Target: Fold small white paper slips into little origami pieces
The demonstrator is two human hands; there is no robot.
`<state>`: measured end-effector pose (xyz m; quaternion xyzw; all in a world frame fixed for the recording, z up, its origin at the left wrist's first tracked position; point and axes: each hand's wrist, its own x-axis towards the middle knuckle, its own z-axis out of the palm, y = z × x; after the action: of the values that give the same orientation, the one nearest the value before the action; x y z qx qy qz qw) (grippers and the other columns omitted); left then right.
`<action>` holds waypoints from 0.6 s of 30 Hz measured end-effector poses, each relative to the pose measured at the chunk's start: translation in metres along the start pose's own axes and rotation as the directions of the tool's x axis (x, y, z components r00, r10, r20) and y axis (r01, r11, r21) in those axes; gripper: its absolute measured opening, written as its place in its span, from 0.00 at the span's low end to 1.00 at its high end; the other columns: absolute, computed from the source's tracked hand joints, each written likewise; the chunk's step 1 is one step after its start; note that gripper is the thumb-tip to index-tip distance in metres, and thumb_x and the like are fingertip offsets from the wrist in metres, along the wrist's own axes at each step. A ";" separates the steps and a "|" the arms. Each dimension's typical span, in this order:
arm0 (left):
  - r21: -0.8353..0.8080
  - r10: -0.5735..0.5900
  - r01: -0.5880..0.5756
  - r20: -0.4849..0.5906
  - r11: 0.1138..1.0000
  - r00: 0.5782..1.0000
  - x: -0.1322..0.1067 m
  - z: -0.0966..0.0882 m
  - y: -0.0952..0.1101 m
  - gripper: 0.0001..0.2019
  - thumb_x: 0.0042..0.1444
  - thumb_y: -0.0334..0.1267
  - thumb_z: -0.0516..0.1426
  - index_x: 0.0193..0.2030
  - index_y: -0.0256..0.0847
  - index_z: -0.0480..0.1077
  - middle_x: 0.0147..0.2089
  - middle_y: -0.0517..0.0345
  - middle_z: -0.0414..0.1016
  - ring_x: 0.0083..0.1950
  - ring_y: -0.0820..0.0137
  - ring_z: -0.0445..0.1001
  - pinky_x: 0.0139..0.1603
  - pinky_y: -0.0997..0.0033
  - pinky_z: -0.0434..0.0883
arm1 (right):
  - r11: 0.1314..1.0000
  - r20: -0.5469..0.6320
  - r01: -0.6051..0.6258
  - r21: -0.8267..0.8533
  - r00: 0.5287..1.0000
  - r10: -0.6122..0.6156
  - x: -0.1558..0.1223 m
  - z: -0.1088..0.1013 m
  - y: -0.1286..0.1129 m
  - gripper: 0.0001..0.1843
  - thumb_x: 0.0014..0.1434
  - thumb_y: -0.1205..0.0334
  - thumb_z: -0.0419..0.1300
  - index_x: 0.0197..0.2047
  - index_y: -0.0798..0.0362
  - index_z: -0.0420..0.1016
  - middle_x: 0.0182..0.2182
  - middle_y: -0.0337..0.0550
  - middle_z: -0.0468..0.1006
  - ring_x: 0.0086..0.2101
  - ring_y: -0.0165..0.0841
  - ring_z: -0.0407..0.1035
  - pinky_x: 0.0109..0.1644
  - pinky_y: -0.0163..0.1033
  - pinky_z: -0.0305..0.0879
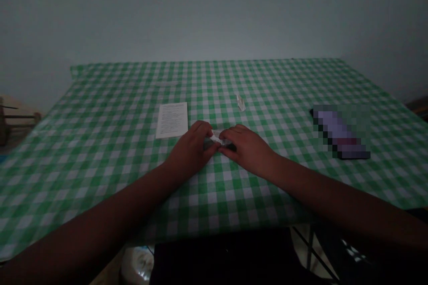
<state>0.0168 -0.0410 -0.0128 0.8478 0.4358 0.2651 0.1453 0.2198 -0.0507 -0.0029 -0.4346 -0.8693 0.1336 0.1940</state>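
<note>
Centrally over the tabletop [227,200], left hand [192,148] and right hand [250,147] sit close together, each grip pinched on a small white piece [216,136], partly hidden between them; a printed sheet [172,119] lies just beyond the left hand.

The bare left arm [117,209] reaches in from eight o'clock, the bare right arm [327,193] from four. The left hand [190,149] is at nine o'clock from the right hand [250,149], fingers bent and pinching, thumbs close together.
</note>
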 end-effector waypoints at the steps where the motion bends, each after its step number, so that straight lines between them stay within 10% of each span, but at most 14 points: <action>1: -0.009 0.006 -0.006 0.003 1.000 1.000 0.000 0.001 -0.001 0.10 0.61 0.33 0.59 0.44 0.42 0.61 0.51 0.51 0.70 0.53 0.63 0.71 0.55 0.56 0.73 | 1.000 -0.004 0.000 0.007 1.000 0.000 0.000 0.000 0.000 0.08 0.64 0.60 0.64 0.45 0.54 0.74 0.41 0.47 0.79 0.45 0.41 0.70 0.53 0.48 0.67; 18: -0.032 -0.053 0.049 -0.116 0.998 0.992 0.010 0.010 -0.001 0.11 0.54 0.23 0.54 0.37 0.42 0.58 0.45 0.53 0.62 0.48 0.64 0.65 0.52 0.57 0.70 | 1.000 -0.018 0.022 -0.022 1.000 -0.022 0.002 0.003 -0.004 0.05 0.64 0.63 0.64 0.43 0.54 0.75 0.39 0.47 0.78 0.43 0.41 0.69 0.51 0.46 0.67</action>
<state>0.0267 -0.0320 -0.0181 0.8172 0.4610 0.3167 0.1388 0.2148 -0.0515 -0.0034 -0.4284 -0.8736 0.1178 0.1987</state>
